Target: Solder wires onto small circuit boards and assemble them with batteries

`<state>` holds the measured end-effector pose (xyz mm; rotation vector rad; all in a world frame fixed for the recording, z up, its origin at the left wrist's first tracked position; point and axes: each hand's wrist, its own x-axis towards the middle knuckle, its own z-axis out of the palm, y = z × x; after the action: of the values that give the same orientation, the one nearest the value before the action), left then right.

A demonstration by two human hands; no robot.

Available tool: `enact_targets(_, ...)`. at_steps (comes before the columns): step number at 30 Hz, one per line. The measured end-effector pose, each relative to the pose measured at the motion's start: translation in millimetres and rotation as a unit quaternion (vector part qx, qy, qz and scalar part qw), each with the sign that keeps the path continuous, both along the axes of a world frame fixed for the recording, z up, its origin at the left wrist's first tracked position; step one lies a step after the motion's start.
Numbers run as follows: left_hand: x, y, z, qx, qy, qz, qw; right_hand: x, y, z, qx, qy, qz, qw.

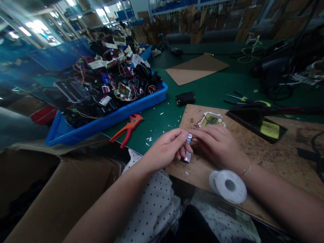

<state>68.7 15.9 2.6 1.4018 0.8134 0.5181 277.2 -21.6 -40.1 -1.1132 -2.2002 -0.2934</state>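
My left hand (pixel 170 147) is closed around a small white cylinder with a blue band (pixel 187 156), which looks like a battery cell and is held upright above the board's near edge. At the cylinder's top, the fingertips of my right hand (pixel 218 145) are pinched together; what lies between them is hidden. Just beyond my right fingers lies a green circuit board in a white-edged frame (pixel 212 118), partly covered by the hand. A white spool (pixel 236 186) sits below my right wrist.
Orange wire strippers (pixel 128 130) lie left of my hands, beside a blue tray (pixel 106 122) heaped with electronic parts. A black case (pixel 186 98) and cardboard sheet (pixel 197 68) lie farther back. Pliers (pixel 246 100) and a black stand with a yellow sponge (pixel 269 129) are at right.
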Motion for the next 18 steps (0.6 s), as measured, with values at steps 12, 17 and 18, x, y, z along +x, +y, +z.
enact_targets(12,-11.7,-5.2,5.0,0.272,0.091,0.191,0.939,1.6,0.8,0.8,-0.013,0.052,-0.005,0.999)
enact_targets(17,-14.3,6.1,0.7,0.152,0.049,0.182,0.97,1.9,1.5,-0.2,-0.01,0.065,-0.006,0.998)
enact_targets(18,-13.7,7.9,0.1,0.139,0.046,0.175,0.974,2.0,1.7,-0.4,-0.011,0.07,-0.007,0.997)
